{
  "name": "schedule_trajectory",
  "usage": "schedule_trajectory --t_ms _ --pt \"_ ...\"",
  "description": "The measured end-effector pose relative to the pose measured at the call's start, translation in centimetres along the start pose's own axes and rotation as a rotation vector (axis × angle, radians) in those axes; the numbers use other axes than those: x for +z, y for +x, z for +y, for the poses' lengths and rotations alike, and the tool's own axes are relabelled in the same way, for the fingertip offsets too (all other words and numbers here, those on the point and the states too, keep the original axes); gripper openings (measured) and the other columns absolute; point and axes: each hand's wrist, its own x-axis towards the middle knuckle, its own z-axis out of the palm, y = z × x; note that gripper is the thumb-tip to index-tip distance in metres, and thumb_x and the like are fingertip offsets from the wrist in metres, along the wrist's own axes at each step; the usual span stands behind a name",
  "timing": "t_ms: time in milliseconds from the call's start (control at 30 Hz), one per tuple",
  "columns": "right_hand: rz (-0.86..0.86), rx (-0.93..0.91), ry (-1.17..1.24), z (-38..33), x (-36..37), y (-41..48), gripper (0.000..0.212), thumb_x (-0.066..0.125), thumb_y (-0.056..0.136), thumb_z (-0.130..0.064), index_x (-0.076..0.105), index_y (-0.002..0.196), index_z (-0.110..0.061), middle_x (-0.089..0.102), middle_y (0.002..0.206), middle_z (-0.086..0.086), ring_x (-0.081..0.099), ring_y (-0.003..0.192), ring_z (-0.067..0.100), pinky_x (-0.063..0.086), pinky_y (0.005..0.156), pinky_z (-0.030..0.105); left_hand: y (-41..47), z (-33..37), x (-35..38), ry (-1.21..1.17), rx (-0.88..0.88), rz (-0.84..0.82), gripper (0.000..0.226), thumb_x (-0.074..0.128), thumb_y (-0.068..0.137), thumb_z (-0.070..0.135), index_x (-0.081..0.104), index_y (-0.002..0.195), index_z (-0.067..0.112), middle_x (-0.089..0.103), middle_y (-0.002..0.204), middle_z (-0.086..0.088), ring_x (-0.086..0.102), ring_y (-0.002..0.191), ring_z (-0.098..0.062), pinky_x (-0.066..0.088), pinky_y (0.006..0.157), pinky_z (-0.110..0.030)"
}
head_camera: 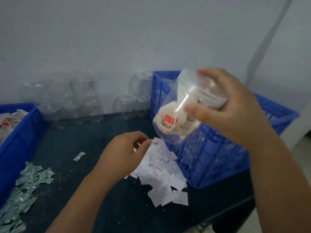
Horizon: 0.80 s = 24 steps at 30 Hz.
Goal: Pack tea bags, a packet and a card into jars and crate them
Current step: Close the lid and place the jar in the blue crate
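Lowest in the frame, at the left edge, a heap of silvery packets [32, 179] lies on the dark table [104, 216], with one stray packet [79, 156] a little above it. At bottom centre a loose pile of white cards [161, 167] spreads out until it touches the foot of the right-hand blue crate [210, 158].

The left hand [124, 153] sits on the upper left edge of that pile, fingers curled. Thumb and forefinger meet on what looks like a single card [137, 145], though blur keeps this uncertain.

Up and to the right of it, the right hand [232, 108] grips a clear jar [175, 105] in the air over the near wall of the crate. The jar is tilted. Its long axis runs from lower left to upper right, and tea bags [168, 123] have settled in the lower end, which points toward the left hand. The mouth seems to be the upper end by the right fingers, turned away from the card. I judge that either the card must rise past the jar body or the jar must swing its mouth down.

At far left a second crate [16, 140] holds loose tea bags, and empty jars [80, 101] line the wall
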Motion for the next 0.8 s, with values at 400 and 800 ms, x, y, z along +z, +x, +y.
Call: schedule_trajectory --t_ms 400,800 --pt "0.046 0.324 -0.417 11.8 -1.5 21.4 0.102 0.093 0.077 -0.053 0.042 0.156 -0.015 0.057 0.146 0.012 0.060 0.130 0.032 0.041 0.094 0.031 6.8 7.3 7.3 -0.083 0.517 -0.006 0.044 0.037 0.110 0.048 0.045 0.152 0.039 0.029 0.167 0.015 0.010 0.158 -0.004 0.017 0.127 -0.043" --pt "-0.238 0.534 -0.585 22.4 7.2 25.4 0.097 0.080 0.090 -0.061 0.038 0.162 -0.011 0.052 0.156 0.021 0.056 0.138 0.041 0.049 0.101 0.043 8.1 6.1 9.9 -0.215 0.515 0.098 0.040 0.046 0.106 0.028 0.047 0.141 0.046 0.030 0.161 0.024 0.012 0.157 -0.004 0.024 0.124 -0.051"
